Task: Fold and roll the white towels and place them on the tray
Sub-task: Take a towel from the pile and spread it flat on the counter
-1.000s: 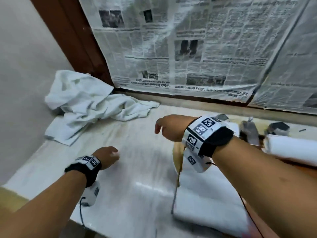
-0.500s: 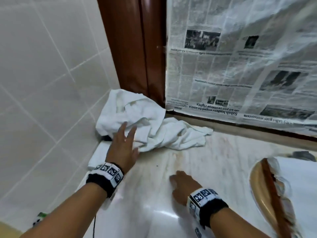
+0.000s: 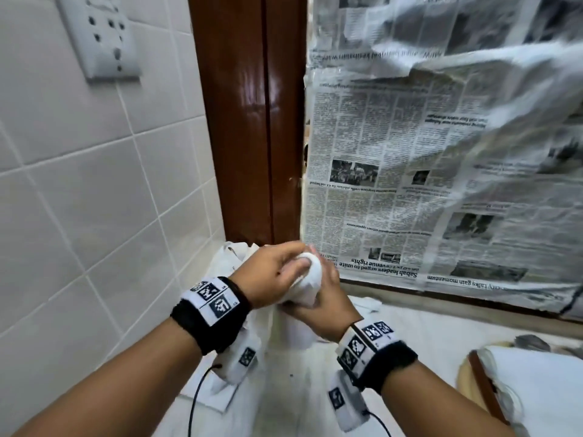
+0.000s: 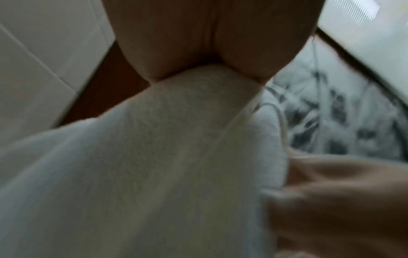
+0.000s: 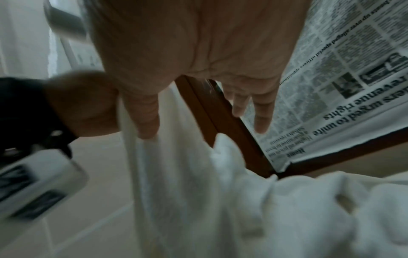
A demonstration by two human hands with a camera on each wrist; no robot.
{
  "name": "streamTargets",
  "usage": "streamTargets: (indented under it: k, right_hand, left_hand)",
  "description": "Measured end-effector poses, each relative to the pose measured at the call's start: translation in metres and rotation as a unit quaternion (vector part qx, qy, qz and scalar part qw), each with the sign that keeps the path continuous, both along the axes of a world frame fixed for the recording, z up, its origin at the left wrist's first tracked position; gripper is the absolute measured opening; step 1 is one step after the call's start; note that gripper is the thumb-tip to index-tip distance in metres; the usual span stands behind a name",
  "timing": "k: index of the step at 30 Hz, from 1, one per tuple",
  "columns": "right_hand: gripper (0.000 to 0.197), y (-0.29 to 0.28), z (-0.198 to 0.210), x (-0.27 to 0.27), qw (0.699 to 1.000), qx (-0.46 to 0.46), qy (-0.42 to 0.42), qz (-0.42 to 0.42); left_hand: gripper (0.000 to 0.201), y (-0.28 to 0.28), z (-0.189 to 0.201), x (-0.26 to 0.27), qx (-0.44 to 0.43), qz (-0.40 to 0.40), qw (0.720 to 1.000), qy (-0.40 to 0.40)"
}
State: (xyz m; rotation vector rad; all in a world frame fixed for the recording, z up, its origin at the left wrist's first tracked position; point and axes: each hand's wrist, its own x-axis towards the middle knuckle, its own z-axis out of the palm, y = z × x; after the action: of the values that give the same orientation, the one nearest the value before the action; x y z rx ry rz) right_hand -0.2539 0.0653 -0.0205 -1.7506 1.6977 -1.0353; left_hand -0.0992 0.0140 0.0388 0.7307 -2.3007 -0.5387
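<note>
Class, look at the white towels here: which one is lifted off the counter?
The white towel gripped by left hand and right hand; the rolled towel lies on the tray.

A wall of pale square tiles (image 3: 79, 190) is seen on the left, with a white socket plate (image 3: 101, 36) mounted high on it. Beside the tiles a glossy brown wooden frame (image 3: 252, 121) is set upright. To its right, sheets of newspaper (image 3: 426, 171) are hung upside down, their lower edge wrinkled above a pale marble counter (image 3: 426, 329).
</note>
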Motion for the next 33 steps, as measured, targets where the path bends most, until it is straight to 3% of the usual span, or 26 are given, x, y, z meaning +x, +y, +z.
streamTargets:
  k: [2,3,5,7,9,11,14,17,20,23,25,27,31,33]
  right_hand:
    - [0.033,0.004,0.018,-0.002,0.998,-0.002,-0.057,0.004]
    - [0.014,0.011,0.026,-0.003,0.995,0.014,-0.097,0.026]
    - [0.019,0.027,0.041,-0.007,0.985,0.027,-0.162,0.051]
    - [0.016,0.042,0.052,-0.012,0.974,0.024,-0.222,0.038]
    - [0.017,0.055,0.064,-0.021,0.963,0.012,-0.270,0.020]
    - [0.021,0.063,0.070,-0.036,0.951,-0.010,-0.309,-0.028]
    - [0.029,0.072,0.064,-0.068,0.950,-0.048,-0.263,-0.162]
    - [0.038,0.087,0.037,-0.097,0.946,-0.039,-0.177,-0.269]
    - [0.040,0.110,-0.012,-0.117,0.966,0.102,-0.026,-0.236]
    - [0.048,0.148,-0.078,-0.123,0.940,0.282,0.105,-0.163]
    - [0.053,0.178,-0.123,-0.120,0.911,0.359,0.166,-0.115]
    - [0.056,0.202,-0.158,-0.115,0.896,0.382,0.198,-0.109]
    - [0.056,0.225,-0.181,-0.110,0.917,0.337,0.191,-0.098]
    - [0.060,0.238,-0.180,-0.112,0.932,0.310,0.175,-0.075]
  left_hand:
    - [0.023,0.011,0.007,-0.006,0.016,0.010,0.997,0.069]
    - [0.028,0.011,0.005,-0.005,0.037,0.025,0.994,0.105]
    - [0.059,0.010,-0.008,-0.001,0.123,0.019,0.980,0.154]
    - [0.094,0.013,-0.030,0.001,0.226,-0.045,0.960,0.159]
    - [0.095,0.029,-0.049,-0.002,0.297,-0.109,0.945,0.081]
    - [0.072,0.046,-0.070,-0.011,0.333,-0.129,0.933,-0.028]
    - [0.048,0.059,-0.104,-0.024,0.298,-0.096,0.939,-0.140]
    - [0.034,0.072,-0.135,-0.033,0.326,-0.041,0.930,-0.164]
    - [0.030,0.097,-0.168,-0.042,0.313,-0.027,0.916,-0.248]
    - [0.054,0.130,-0.201,-0.048,0.319,-0.005,0.896,-0.309]
    - [0.073,0.154,-0.213,-0.054,0.273,-0.006,0.921,-0.277]
    - [0.072,0.176,-0.219,-0.065,0.235,-0.032,0.953,-0.188]
    - [0.072,0.221,-0.236,-0.083,0.345,0.015,0.929,-0.131]
    - [0.061,0.240,-0.252,-0.086,0.326,0.061,0.933,-0.139]
